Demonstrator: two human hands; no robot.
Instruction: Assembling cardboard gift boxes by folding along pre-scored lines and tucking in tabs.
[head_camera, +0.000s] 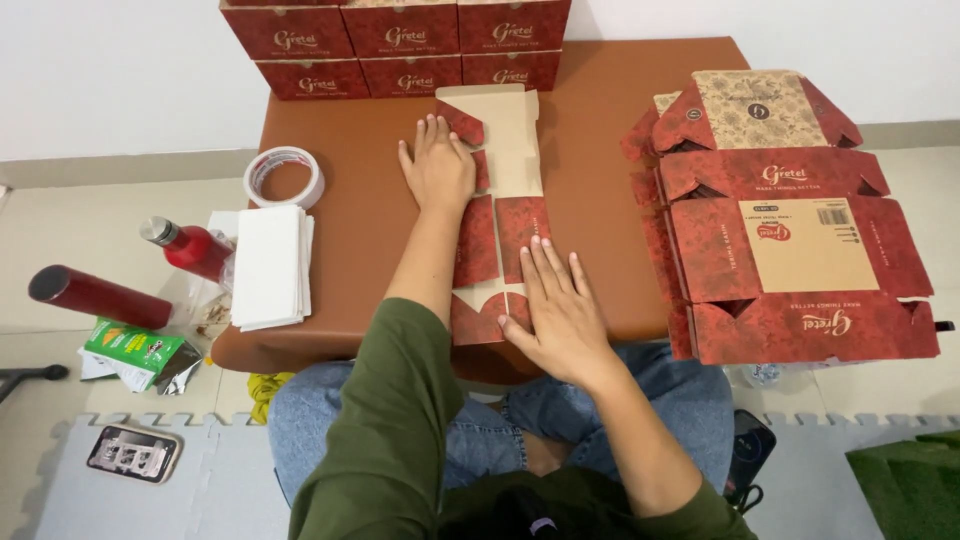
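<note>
Flat red carton blank (500, 215) lies lengthwise at the centre of the brown surface (370, 230). Left hand (438, 168) presses its upper section, fingers flat and extended. Right hand (560, 305) presses its lower section, palm down, fingers spread. Stack of unfolded blanks (790, 220) lies to the right.

One head-worn camera looks steeply down, close over the low brown table (620, 120).
</note>
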